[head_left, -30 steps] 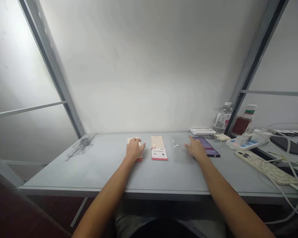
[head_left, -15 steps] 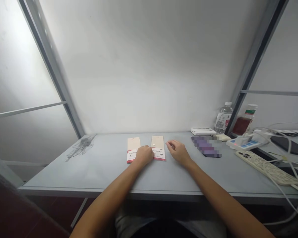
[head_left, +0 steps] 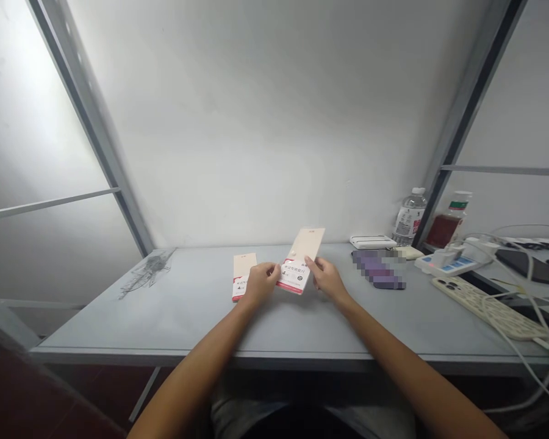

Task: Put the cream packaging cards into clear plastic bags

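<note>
The left hand (head_left: 264,283) and right hand (head_left: 327,277) are both raised above the surface (head_left: 119,323). Each pinches one long edge of a packet (head_left: 297,265) between thumb and fingers: the left hand at the left edge, the right hand at the right edge, slightly higher. Neither hand is spread.

The packet is held clear of the surface between the hands, tilted, with its top end leaning to the person's right. It is slim and cream-coloured, with a white label and red trim at the lower end, and a printed "4" is legible.

A second packet (head_left: 243,275) of the same type lies flat on the surface just left of the held one. The left hand is over its lower right part; contact cannot be confirmed.

To the right lie a pixelated phone (head_left: 377,269) and a white box (head_left: 372,242). A water bottle (head_left: 409,219) and a bottle of reddish-brown liquid (head_left: 444,221) stand at the rear right. A power strip (head_left: 487,310) with white cables (head_left: 526,323) lies further right. A dark scribbled mark (head_left: 146,272) shows on the surface at left.
</note>
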`<action>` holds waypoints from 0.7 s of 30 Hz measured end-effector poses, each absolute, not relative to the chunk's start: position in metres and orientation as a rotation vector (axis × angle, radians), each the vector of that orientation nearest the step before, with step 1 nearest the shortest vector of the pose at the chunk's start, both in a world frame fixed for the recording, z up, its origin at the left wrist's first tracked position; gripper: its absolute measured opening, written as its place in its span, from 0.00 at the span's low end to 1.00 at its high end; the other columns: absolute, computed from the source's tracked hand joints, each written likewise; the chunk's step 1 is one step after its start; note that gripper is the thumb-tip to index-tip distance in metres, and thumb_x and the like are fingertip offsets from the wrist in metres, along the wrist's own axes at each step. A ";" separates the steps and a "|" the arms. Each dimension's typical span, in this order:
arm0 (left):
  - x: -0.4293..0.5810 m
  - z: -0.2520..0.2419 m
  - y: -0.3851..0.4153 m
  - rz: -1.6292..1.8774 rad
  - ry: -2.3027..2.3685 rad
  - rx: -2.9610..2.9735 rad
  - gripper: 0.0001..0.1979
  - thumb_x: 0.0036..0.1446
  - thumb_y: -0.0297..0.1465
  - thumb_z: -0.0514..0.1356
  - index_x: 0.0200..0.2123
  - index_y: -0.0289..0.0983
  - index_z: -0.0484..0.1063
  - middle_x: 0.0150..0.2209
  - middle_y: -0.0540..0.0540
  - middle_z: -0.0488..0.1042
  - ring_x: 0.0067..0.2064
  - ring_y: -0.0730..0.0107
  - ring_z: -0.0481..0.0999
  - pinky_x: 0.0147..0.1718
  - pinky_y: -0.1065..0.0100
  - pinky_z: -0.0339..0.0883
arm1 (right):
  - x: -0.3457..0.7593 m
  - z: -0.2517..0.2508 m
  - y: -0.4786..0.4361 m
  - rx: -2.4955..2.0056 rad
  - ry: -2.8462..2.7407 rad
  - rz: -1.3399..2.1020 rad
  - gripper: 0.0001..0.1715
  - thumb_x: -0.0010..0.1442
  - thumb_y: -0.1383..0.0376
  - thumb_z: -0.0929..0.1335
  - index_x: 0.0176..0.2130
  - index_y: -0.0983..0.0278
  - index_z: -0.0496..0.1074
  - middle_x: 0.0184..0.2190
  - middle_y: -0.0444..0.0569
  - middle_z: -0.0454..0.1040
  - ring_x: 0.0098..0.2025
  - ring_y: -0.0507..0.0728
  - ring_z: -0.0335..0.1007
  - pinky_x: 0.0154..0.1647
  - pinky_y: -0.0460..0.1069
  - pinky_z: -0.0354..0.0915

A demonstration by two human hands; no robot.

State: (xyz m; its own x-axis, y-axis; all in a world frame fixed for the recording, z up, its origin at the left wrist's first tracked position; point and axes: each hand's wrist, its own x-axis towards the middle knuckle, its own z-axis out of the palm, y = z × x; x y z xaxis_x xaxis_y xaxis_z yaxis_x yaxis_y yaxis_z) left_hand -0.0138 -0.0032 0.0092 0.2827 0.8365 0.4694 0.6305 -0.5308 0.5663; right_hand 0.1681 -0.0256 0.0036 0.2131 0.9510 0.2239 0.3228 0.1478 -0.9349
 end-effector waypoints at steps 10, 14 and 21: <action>-0.010 0.007 -0.011 0.966 1.334 2.472 0.16 0.57 0.41 0.48 0.42 0.40 0.68 0.33 0.49 0.72 0.29 0.73 0.69 0.29 0.71 0.60 | 0.156 0.001 -0.030 -1.199 -1.346 1.154 0.12 0.49 0.60 0.65 0.29 0.67 0.70 0.24 0.50 0.74 0.25 0.56 0.70 0.22 0.47 0.62; -0.009 0.009 -0.015 0.864 1.292 2.654 0.18 0.60 0.38 0.43 0.36 0.40 0.70 0.34 0.47 0.71 0.29 0.72 0.69 0.29 0.70 0.59 | 0.154 0.001 -0.033 -1.201 -1.435 1.157 0.10 0.49 0.62 0.64 0.27 0.67 0.70 0.22 0.48 0.73 0.23 0.54 0.68 0.20 0.46 0.60; -0.007 0.010 -0.019 0.668 1.256 2.688 0.17 0.60 0.36 0.45 0.42 0.40 0.70 0.35 0.45 0.71 0.34 0.68 0.71 0.35 0.68 0.62 | 0.158 0.000 -0.031 -1.283 -1.431 1.106 0.07 0.46 0.66 0.63 0.21 0.66 0.68 0.18 0.46 0.71 0.20 0.53 0.66 0.19 0.46 0.58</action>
State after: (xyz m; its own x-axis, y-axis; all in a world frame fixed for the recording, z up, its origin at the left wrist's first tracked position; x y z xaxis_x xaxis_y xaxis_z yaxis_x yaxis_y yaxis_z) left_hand -0.0074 -0.0186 0.0102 0.5634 0.7501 0.3462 0.7061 -0.6548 0.2697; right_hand 0.1581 -0.0309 0.0003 -0.0663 0.9964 0.0523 0.2003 0.0646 -0.9776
